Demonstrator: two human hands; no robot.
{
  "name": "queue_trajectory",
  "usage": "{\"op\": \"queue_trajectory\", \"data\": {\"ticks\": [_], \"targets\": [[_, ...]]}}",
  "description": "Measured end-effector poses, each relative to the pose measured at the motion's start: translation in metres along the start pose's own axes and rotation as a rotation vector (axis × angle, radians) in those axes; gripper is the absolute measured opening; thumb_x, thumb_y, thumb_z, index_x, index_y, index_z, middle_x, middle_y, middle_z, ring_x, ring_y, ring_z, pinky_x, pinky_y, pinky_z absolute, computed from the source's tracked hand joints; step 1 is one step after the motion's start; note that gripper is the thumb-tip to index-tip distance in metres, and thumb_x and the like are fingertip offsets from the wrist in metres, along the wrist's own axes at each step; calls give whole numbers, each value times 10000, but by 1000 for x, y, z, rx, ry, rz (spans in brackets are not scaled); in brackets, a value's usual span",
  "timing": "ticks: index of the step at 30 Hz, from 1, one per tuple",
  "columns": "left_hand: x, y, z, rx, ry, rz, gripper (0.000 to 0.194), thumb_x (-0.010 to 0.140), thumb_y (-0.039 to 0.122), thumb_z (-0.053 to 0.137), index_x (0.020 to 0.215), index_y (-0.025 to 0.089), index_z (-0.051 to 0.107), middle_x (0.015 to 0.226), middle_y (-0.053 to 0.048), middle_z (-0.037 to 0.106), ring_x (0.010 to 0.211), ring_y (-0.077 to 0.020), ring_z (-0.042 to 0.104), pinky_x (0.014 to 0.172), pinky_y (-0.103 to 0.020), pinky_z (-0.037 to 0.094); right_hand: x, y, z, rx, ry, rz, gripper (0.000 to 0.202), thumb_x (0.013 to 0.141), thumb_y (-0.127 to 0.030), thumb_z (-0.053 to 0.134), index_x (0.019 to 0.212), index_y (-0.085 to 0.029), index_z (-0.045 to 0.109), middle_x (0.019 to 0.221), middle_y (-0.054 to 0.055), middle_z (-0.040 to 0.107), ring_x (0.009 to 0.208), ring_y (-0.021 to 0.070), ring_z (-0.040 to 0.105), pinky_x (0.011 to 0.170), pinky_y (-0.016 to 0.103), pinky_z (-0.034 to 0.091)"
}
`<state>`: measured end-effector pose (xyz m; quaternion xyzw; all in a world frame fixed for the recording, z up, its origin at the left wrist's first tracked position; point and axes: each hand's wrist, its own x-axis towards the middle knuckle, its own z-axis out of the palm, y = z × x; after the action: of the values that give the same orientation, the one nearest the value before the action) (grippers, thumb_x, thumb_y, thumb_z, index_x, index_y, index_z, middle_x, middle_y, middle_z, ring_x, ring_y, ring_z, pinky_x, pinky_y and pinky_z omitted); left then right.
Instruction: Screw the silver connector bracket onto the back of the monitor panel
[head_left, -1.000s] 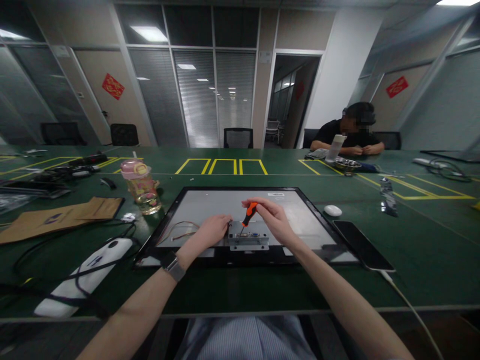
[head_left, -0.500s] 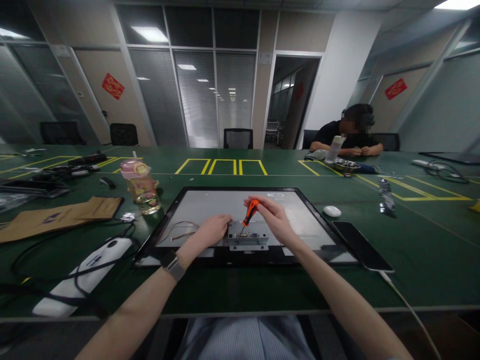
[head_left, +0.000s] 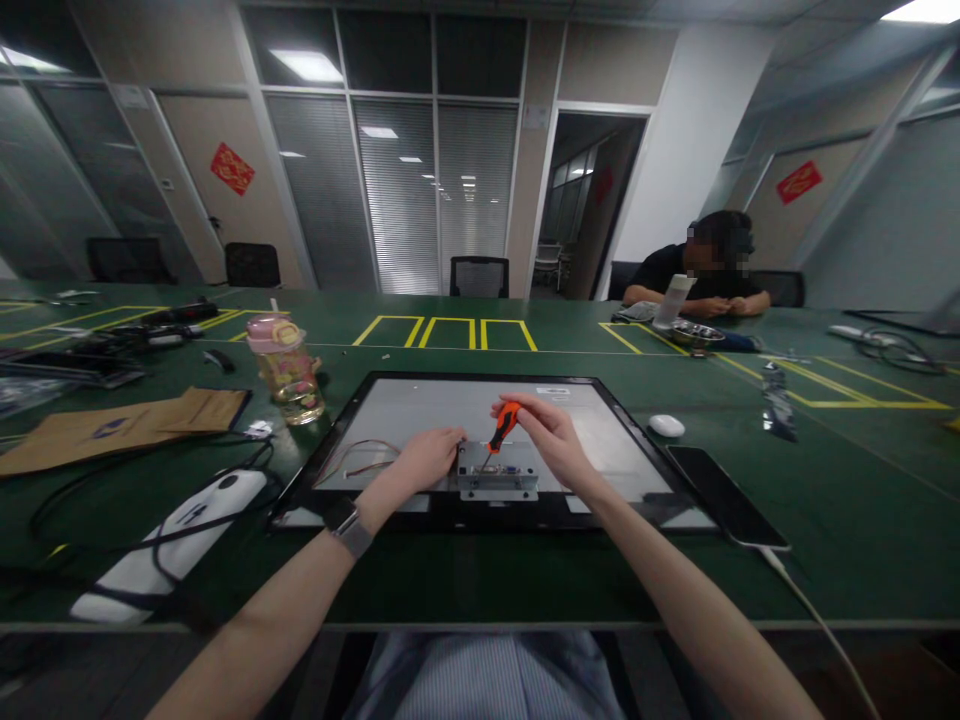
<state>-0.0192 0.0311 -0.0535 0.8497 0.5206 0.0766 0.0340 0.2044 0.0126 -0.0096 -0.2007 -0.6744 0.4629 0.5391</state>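
A flat display panel [head_left: 600,440] with a black frame lies back side up on the green table. Near its front edge stands a metal bracket [head_left: 499,492] with connector ports. My right hand [head_left: 551,435] grips an orange and black screwdriver [head_left: 506,424], tilted, its shaft reaching down to the ports on the bracket. At the bracket's left end, my left hand [head_left: 429,460] has its fingers closed against the edge and steadies it. Thin wires [head_left: 367,452] lie on the panel beside my left hand.
A pink-lidded drink bottle [head_left: 289,375], a brown paper bag [head_left: 127,430] and a white power strip [head_left: 172,545] with black cables are on the left. A phone [head_left: 724,495] on a cable and a white case [head_left: 666,426] lie right. Another person [head_left: 697,270] sits across the table.
The view has shifted very slightly. Both hands and the screwdriver hold nearly the same place on the bracket.
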Motion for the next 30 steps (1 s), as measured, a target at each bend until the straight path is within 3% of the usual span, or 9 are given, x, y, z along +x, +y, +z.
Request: {"op": "queue_trajectory", "data": {"ticks": [21, 30], "targets": [[-1, 2, -3, -9, -5, 5, 338, 941, 147, 359, 1193, 190, 581, 1180, -112, 680, 1055, -243, 655, 911, -358, 488, -1, -2, 1, -2, 7, 27, 285, 898, -360, 624, 1156, -253, 679, 1078, 73, 743, 1051, 224, 683, 978, 447, 512], [0, 2, -3, 5, -8, 1, 339, 932, 140, 375, 1191, 195, 585, 1184, -105, 681, 1059, -245, 655, 904, -352, 486, -1, -3, 1, -28, 27, 13, 248, 896, -356, 623, 1115, -265, 699, 1027, 56, 749, 998, 204, 691, 941, 405, 526]]}}
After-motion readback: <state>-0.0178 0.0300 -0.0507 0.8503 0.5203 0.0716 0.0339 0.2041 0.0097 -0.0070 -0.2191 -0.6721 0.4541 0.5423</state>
